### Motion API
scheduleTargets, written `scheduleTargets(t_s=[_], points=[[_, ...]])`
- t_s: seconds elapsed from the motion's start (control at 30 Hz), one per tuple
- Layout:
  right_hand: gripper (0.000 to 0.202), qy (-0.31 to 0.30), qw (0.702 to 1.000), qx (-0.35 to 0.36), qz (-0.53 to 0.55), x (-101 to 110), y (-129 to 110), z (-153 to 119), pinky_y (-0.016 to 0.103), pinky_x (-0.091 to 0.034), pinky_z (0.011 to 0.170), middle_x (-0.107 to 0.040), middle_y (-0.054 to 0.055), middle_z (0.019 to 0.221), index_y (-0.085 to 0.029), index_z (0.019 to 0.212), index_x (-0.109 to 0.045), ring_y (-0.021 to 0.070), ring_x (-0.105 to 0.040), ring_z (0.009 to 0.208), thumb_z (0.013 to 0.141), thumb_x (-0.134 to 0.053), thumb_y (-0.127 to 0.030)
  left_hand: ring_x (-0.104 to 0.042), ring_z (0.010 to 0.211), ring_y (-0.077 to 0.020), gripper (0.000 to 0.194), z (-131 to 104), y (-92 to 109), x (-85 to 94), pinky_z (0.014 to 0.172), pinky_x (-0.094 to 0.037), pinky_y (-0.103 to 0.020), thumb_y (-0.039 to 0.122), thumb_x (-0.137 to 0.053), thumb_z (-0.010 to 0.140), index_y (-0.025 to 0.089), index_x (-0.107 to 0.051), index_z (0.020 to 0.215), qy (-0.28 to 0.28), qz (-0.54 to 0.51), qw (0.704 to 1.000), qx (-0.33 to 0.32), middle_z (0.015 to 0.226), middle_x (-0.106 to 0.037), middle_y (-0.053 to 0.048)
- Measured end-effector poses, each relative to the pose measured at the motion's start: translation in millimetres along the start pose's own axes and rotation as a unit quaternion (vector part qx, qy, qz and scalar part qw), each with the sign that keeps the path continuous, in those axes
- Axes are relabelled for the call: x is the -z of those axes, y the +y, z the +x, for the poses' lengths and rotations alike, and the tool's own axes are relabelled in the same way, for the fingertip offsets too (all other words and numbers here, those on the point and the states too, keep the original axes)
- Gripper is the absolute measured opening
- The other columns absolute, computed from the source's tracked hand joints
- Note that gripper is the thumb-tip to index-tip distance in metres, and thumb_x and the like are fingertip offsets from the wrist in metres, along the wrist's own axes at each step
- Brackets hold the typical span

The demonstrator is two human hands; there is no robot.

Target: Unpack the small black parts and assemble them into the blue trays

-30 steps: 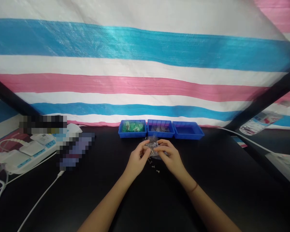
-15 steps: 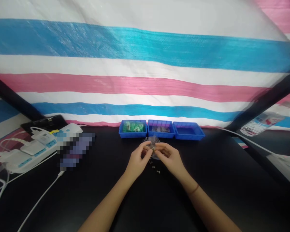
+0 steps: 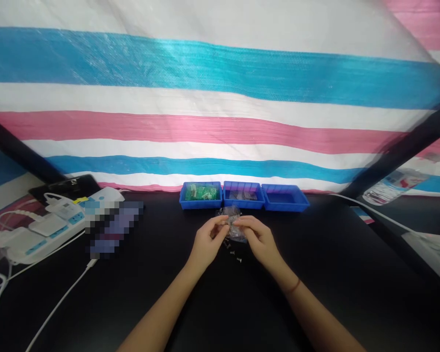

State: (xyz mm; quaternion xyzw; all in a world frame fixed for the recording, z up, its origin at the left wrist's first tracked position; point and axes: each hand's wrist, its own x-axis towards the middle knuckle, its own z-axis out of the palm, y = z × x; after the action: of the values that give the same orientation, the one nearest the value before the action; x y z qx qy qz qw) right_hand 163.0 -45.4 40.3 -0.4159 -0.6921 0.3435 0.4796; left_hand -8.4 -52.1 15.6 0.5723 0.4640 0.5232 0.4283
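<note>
Over the middle of the black table, my left hand [image 3: 207, 240] has thumb and fingertips closed in a pinch. Facing it, my right hand [image 3: 261, 240] is pinched in the same way, its fingertips close to the left ones. Whatever lies between the fingertips is too small to make out. Right behind and below them is a crumpled clear plastic bag [image 3: 236, 233], partly covered by the fingers. A few small screws lie loose on the table in front of the bag, among them a silvery screw [image 3: 239, 260].
Three blue trays stand in a row behind my hands: the left tray [image 3: 201, 206] holds green packets, the middle tray [image 3: 244, 204] small greyish pieces. The right tray [image 3: 285, 207] is beside them. On the left are a power strip [image 3: 53, 233] and a white cable [image 3: 64, 302].
My fingertips have shifted slightly and the thumbs sit a little further apart, so more of the plastic bag shows. The trays and loose screws stay as they were.
</note>
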Motion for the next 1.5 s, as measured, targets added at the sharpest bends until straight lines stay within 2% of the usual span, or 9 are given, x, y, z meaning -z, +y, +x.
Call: scheduleTargets(t_s=[0.27,0.47,0.6,0.73,0.87,0.93,1.23,1.4,1.5], points=[[0.016,-0.021,0.996,-0.062,0.060,-7.2,2.3,0.3,0.035,-0.057,0.076,-0.072,0.007,0.094,-0.019,0.096,-0.069,0.0224,-0.069,0.085,0.083,-0.064,-0.025,-0.063,0.080,-0.0149,0.024,-0.9,2.4,1.6,0.077,-0.051,-0.027,0.029,-0.055,0.091,0.020,-0.063,0.111,0.007,0.088,0.993,-0.073,0.087,-0.065,-0.002],[0.023,0.152,0.985,-0.075,0.034,-0.5,18.2,45.5,0.031,-0.055,0.060,-0.072,0.008,0.088,-0.017,0.096,-0.070,0.0218,-0.068,0.073,0.081,-0.063,-0.034,-0.059,0.081,-0.0165,0.031,0.1,0.3,3.7,0.080,-0.048,-0.031,0.024,-0.052,0.092,0.021,-0.056,0.122,-0.014,0.203,0.973,-0.105,0.091,-0.064,-0.003],[0.033,0.115,0.988,-0.102,0.007,6.5,32.3,73.0,0.029,-0.051,0.051,-0.071,0.011,0.102,-0.016,0.108,-0.066,0.0184,-0.065,0.061,0.081,-0.059,-0.033,-0.057,0.092,-0.0221,0.021,-0.3,-1.6,5.6,0.085,-0.044,-0.037,0.025,-0.058,0.088,0.024,-0.066,0.108,-0.051,0.332,0.933,-0.132,0.096,-0.065,-0.004],[0.023,0.106,0.985,-0.048,-0.127,16.5,28.3,55.0,0.031,-0.051,0.061,-0.072,0.008,0.091,-0.017,0.095,-0.070,0.0168,-0.061,0.060,0.084,-0.053,-0.027,-0.055,0.096,-0.0246,0.029,-3.4,-1.1,2.7,0.083,-0.041,-0.039,0.029,-0.065,0.083,0.028,-0.066,0.112,-0.086,0.398,0.903,-0.138,0.101,-0.064,-0.004],[0.029,-0.110,0.975,0.051,-0.186,24.1,17.8,19.1,0.038,-0.051,0.086,-0.070,0.007,0.103,-0.022,0.106,-0.069,0.0234,-0.062,0.095,0.077,-0.063,-0.020,-0.056,0.096,-0.0237,0.025,-5.5,-2.5,-1.9,0.079,-0.039,-0.038,0.028,-0.064,0.085,0.028,-0.066,0.109,-0.100,0.410,0.898,-0.128,0.103,-0.065,-0.004],[0.037,-0.152,0.963,0.079,-0.206,24.2,17.4,9.4,0.041,-0.047,0.093,-0.069,0.007,0.110,-0.023,0.112,-0.067,0.0250,-0.058,0.106,0.076,-0.065,-0.015,-0.056,0.095,-0.0230,0.020,-6.1,-3.6,-3.1,0.079,-0.039,-0.038,0.028,-0.061,0.087,0.028,-0.067,0.106,-0.099,0.408,0.899,-0.124,0.103,-0.065,-0.003],[0.016,-0.034,0.979,0.047,-0.197,21.8,18.6,4.9,0.032,-0.053,0.076,-0.070,0.005,0.093,-0.022,0.098,-0.068,0.0194,-0.065,0.085,0.090,-0.054,-0.019,-0.057,0.098,-0.0231,0.024,-6.1,-2.1,-3.4,0.082,-0.041,-0.037,0.028,-0.056,0.090,0.025,-0.063,0.112,-0.062,0.378,0.917,-0.113,0.103,-0.066,-0.004],[0.036,-0.098,0.958,0.112,-0.247,20.3,15.1,2.0,0.040,-0.049,0.090,-0.069,0.006,0.108,-0.023,0.113,-0.064,0.0247,-0.059,0.101,0.079,-0.063,-0.011,-0.057,0.098,-0.0231,0.021,-6.5,-2.2,-3.3,0.082,-0.042,-0.038,0.027,-0.056,0.090,0.025,-0.064,0.110,-0.055,0.375,0.919,-0.104,0.104,-0.067,-0.003],[0.030,-0.101,0.951,0.113,-0.268,17.1,19.5,1.1,0.041,-0.051,0.084,-0.072,0.006,0.098,-0.022,0.105,-0.067,0.0247,-0.060,0.094,0.081,-0.058,-0.007,-0.058,0.097,-0.0228,0.020,-6.6,-3.0,-3.3,0.082,-0.043,-0.038,0.025,-0.055,0.090,0.025,-0.065,0.107,-0.058,0.372,0.921,-0.101,0.103,-0.067,-0.003]])
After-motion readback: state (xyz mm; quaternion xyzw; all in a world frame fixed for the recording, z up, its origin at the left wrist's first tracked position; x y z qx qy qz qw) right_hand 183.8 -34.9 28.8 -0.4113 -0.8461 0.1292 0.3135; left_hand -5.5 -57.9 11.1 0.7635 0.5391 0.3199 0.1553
